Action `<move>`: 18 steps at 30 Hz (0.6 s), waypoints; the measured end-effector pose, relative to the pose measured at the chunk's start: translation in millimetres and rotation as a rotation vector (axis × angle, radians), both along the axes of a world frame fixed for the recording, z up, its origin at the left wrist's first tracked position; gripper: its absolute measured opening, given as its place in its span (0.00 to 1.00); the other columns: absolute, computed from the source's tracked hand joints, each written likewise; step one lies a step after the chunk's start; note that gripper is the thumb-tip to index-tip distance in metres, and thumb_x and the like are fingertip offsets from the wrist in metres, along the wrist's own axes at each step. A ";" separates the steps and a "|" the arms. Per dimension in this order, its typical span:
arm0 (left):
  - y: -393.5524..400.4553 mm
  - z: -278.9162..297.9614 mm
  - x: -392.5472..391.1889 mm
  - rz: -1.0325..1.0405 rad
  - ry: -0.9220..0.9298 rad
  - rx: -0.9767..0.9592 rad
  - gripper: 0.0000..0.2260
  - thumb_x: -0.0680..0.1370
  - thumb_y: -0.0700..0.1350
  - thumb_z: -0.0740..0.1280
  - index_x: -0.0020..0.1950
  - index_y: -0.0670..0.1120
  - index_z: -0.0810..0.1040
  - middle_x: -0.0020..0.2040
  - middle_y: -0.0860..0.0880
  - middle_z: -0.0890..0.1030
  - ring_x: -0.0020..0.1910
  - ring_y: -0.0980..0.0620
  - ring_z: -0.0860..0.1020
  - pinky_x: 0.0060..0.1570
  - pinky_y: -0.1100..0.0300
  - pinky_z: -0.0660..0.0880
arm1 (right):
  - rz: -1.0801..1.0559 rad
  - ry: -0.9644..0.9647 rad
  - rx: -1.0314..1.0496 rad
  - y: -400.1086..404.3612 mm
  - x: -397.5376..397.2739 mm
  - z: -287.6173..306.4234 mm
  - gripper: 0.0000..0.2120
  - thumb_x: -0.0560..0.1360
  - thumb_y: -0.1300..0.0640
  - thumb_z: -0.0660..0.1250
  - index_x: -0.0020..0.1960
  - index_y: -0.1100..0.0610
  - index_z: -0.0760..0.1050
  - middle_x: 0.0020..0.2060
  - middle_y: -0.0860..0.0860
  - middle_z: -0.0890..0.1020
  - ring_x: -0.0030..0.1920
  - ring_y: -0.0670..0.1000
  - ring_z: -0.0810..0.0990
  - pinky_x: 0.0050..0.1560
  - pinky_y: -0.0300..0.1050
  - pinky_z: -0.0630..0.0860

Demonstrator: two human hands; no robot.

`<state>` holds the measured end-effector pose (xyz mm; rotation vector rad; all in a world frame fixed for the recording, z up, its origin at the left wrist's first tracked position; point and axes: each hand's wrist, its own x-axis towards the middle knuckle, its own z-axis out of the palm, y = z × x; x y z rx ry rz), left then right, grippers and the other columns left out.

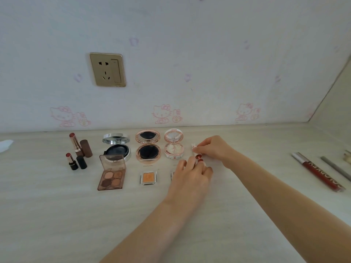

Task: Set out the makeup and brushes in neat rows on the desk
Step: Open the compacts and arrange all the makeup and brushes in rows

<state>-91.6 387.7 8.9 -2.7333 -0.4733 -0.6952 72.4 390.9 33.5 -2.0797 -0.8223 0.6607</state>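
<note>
Small white lipstick (196,155), red tip showing, sitting toward the desk's (57,215) back edge, just right of the pink compact (173,147). Right hand (214,149) pinching its white cap end; left hand (191,174) curling round the base. Likely light, stiff, slick plastic; soft tip smearing easily, so hold the barrel.
</note>
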 end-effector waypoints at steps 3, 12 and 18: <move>-0.5 0.9 -0.9 -0.002 0.005 -0.012 0.06 0.66 0.43 0.74 0.42 0.49 0.81 0.35 0.52 0.78 0.37 0.49 0.75 0.35 0.57 0.70 | 0.018 -0.026 -0.023 -1.3 0.0 1.9 0.10 0.69 0.52 0.75 0.44 0.58 0.83 0.42 0.54 0.85 0.43 0.50 0.79 0.47 0.44 0.75; -13.7 8.5 -13.6 -0.023 0.039 -0.082 0.11 0.66 0.42 0.73 0.47 0.49 0.81 0.37 0.51 0.79 0.41 0.49 0.77 0.35 0.57 0.72 | 0.009 -0.039 0.009 -42.8 10.9 11.0 0.08 0.75 0.55 0.68 0.46 0.60 0.80 0.43 0.56 0.84 0.39 0.51 0.80 0.45 0.44 0.80; -36.2 17.5 -11.7 -0.138 -0.005 -0.178 0.07 0.68 0.43 0.72 0.46 0.48 0.81 0.38 0.52 0.79 0.45 0.49 0.78 0.38 0.58 0.75 | 0.006 -0.279 -0.066 -115.1 27.8 18.5 0.08 0.75 0.56 0.65 0.51 0.57 0.80 0.44 0.52 0.83 0.47 0.53 0.81 0.53 0.49 0.78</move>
